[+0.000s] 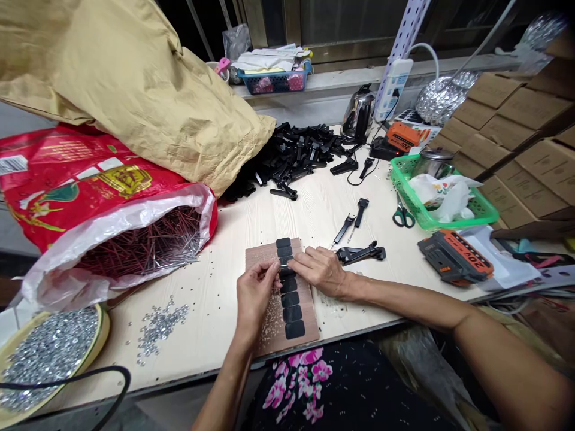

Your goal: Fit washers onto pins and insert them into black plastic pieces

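Note:
A brown wooden board [265, 254] lies at the table's front edge with a row of black rounded pads [291, 299] down its middle. Over the upper pads, my hands meet around a small black plastic part [286, 272], with a thin silvery line showing along it. My left hand [257, 293] has its thumb and fingertips pinched at the part's left end; what lies between them is hidden. From the other side, my right hand [322, 270] closes its fingers on the part. Black clip-like pieces [359, 254] lie just beyond my right hand, two with metal pins sticking out.
A red sack [103, 191] of long nails or screws opens at left. Below it are a yellow bowl [102, 335] of clear beads and loose beads [162, 326]. Black parts [305, 152] are heaped behind. At right are scissors [403, 216], a green basket [404, 191], a battery [456, 256] and cartons [516, 143].

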Demonstrator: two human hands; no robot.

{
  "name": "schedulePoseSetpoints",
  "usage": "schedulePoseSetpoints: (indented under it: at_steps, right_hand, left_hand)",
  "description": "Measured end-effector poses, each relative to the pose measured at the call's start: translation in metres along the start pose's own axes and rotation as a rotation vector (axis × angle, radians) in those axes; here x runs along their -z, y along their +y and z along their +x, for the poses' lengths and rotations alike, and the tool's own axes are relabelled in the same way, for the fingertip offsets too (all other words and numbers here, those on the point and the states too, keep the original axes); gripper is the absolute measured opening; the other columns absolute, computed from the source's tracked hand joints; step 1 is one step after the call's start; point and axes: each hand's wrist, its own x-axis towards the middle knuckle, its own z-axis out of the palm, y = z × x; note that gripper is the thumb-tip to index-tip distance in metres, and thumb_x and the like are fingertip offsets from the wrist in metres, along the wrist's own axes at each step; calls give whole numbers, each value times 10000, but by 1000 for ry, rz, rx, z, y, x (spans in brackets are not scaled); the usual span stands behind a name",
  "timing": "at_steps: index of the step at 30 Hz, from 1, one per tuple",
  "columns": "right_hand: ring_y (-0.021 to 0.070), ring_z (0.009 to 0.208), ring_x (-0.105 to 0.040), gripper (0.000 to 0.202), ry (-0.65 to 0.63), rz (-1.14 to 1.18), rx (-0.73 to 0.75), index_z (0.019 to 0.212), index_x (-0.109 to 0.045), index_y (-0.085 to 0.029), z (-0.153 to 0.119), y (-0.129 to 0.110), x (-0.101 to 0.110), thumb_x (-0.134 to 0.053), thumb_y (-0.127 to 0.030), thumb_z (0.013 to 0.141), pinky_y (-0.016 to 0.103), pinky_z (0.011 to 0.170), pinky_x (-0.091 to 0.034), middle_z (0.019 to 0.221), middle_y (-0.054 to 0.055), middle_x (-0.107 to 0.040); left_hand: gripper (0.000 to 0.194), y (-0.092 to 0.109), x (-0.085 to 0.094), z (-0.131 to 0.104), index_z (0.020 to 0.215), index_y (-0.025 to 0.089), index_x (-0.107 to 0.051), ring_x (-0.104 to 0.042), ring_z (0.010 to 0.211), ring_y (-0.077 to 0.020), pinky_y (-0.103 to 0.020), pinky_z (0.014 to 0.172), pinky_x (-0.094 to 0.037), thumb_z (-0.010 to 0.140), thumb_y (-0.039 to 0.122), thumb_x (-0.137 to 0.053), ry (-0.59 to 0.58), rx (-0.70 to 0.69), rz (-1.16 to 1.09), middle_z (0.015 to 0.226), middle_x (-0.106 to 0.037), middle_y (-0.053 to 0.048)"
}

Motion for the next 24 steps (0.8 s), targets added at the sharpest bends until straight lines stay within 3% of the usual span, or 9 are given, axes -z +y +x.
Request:
schedulePoseSetpoints:
  at_steps: [4,8,13,15,20,24]
  right_hand:
    - [116,754,-559,187,0,171,-168,944,-601,-166,3,-4,1,-444,-268,954,224,628,-417,892,39,-613]
    - [146,805,-567,193,60,119,-164,926,-612,-174,5,-5,0,-442,-263,951,254,689,-432,859,42,-618]
    - [142,809,-567,178,77,173,-161,954,-619,-166,3,-4,2,-463,-250,942,251,696,-439,885,59,-622]
    - [154,820,-569,186,82,161,-138,943,-626,-169,3,-4,4,-463,-256,942,270,713,-440,871,60,-628]
    - [116,771,-577,193,24,346,-256,956,-606,-169,5,-6,10,-450,-283,949,228,664,-455,905,39,-618]
    - [115,791,-584,174,27,384,-299,982,-606,-176,6,-6,13,-479,-285,933,220,665,-458,925,38,-616]
  left_hand:
    - [334,1,-6,-4,894,120,-673,-570,557,-90,-212,572,-458,696,384,-720,45,-25,78,733,-657,-14]
    - [333,4,-8,-1,881,110,-684,-546,526,-76,-201,554,-451,678,369,-737,46,4,11,669,-635,1]
    - [355,5,-2,6,861,100,-688,-536,525,-53,-177,548,-485,589,291,-811,-130,233,-322,709,-650,-25]
    - [333,5,0,7,830,100,-681,-523,509,-44,-161,526,-470,579,270,-819,-158,256,-349,684,-637,-15]
    - [276,6,-6,-2,861,126,-677,-562,554,-83,-199,577,-457,688,333,-740,19,-24,-43,663,-624,5]
    - [266,8,-10,-8,926,173,-695,-578,621,-133,-262,652,-458,745,367,-674,60,-174,166,812,-668,-33]
